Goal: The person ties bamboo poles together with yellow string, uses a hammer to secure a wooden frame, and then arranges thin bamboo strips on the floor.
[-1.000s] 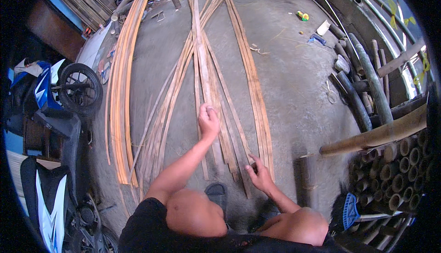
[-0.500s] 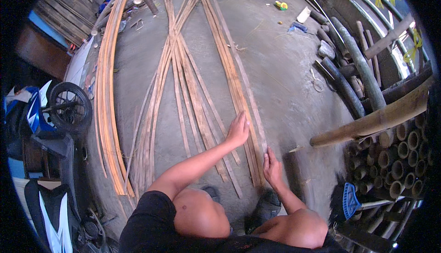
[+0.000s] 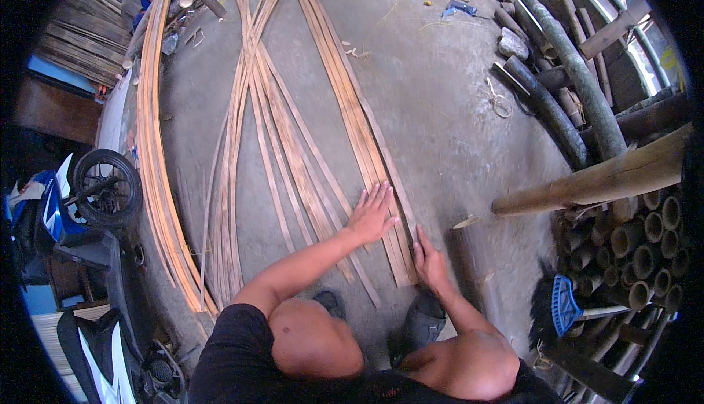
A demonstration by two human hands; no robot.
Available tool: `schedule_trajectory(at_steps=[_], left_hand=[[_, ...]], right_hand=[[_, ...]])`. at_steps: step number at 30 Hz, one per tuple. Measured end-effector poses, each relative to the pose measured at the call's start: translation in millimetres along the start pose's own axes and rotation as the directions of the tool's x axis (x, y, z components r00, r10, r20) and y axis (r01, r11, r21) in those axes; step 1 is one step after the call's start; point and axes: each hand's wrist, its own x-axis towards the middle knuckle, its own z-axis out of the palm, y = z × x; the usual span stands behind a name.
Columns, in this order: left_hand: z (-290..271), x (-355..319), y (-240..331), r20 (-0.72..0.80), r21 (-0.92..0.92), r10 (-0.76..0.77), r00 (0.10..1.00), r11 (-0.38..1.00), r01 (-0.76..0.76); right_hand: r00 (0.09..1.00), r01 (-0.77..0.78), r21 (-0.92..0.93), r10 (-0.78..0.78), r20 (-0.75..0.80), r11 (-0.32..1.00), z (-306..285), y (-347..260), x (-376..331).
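A row of long, flat bamboo strips (image 3: 334,74) lies on the concrete floor, running away from me. My left hand (image 3: 372,217) rests flat across its near part, fingers spread. Along the right edge of the row lies a greyer strip (image 3: 386,156). My right hand (image 3: 433,263) is at this strip's near end, its fingers closed against the edge; part of the grip is hidden. Left of the row, more thin strips (image 3: 282,147) cross one another in a long X.
Another bundle of strips (image 3: 149,133) curves along the left, beside a motorcycle wheel (image 3: 108,186). Right of me are a thick bamboo log (image 3: 587,184), stacked bamboo tubes (image 3: 627,241), a blue-headed broom (image 3: 565,305) and an upright bamboo section (image 3: 475,265). A person (image 3: 133,1) is at the far left.
The greyer strip has come left against the row, its gap now closed. My left hand has flattened and spread its fingers. My right hand stays by the strip's near end. The view has shifted.
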Motion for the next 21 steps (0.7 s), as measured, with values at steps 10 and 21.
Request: schedule_trajectory(at_steps=[10,21], left_hand=[[-3.9,-1.4,1.5,-0.002,-0.002,-0.005,1.000,1.000,0.005],[0.4,-0.7,1.6,-0.025,-0.034,-0.009,1.000,0.999,0.008]], right_hand=[[0.995,0.098,-0.345,-0.086,0.049,0.934,-2.4,3.7,8.2],[0.984,0.145,-0.348,-0.097,0.151,0.926,5.9,24.0,10.2]])
